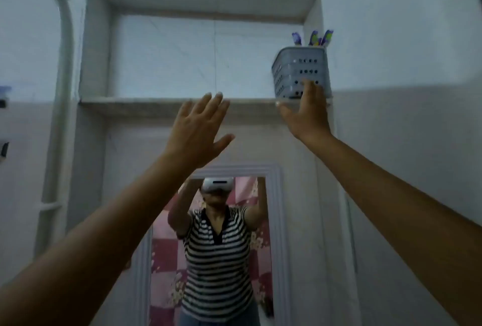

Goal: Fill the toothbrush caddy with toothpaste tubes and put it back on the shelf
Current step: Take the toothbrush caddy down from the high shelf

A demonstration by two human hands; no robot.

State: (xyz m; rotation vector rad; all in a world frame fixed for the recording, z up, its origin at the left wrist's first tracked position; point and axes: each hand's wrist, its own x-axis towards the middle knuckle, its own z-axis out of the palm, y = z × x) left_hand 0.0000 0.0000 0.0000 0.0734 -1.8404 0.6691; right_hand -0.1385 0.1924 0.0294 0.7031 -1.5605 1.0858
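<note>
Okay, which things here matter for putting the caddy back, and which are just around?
Job: caddy, tubes sticking out of it, shelf, right hand at the caddy's base, left hand open and empty.
Around: mirror, pipe.

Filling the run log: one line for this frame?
right hand: touching grey perforated plastic caddy at shelf right end | left hand: open, empty | tubes: in caddy
</note>
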